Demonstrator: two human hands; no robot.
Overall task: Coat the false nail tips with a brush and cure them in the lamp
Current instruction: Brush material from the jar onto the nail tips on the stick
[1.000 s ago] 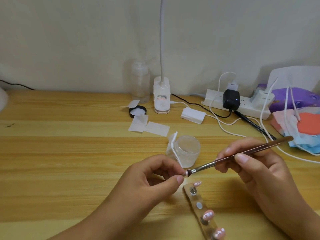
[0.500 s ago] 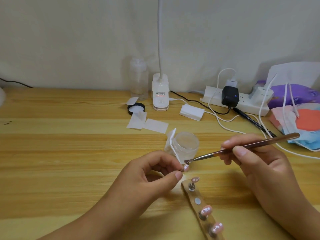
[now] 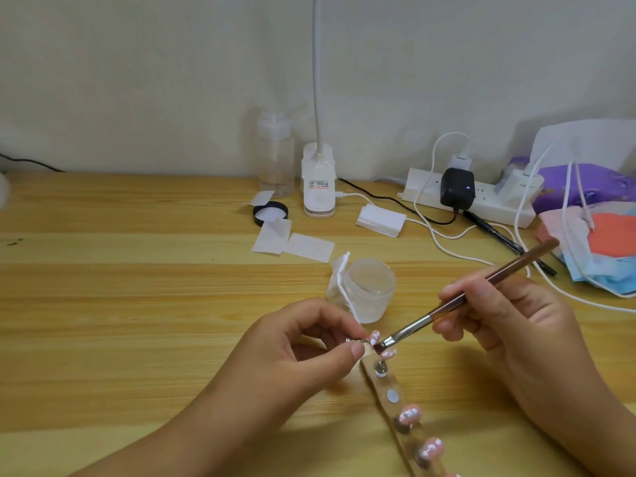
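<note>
Brush meets a false nail over the holder strip

We see the left hand (image 3: pixel 303 356) with thumb and forefinger pinching a pink nail tip (image 3: pixel 374 336) by its small mount. The right hand (image 3: pixel 509 325) has its fingers curled round the brown brush (image 3: pixel 516 265), whose bristles are at the tip's edge; we cannot tell if they touch. Just below lies the holder strip (image 3: pixel 385 385) with more tips (image 3: pixel 409 413) on the wooden table (image 3: pixel 137 304). A clear jar (image 3: pixel 370 287) stands just behind.

A single head-worn view is provided, directed forward and down over the bench (image 3: pixel 103 304) toward the wall (image 3: pixel 137 80), hands seen close below.
</note>
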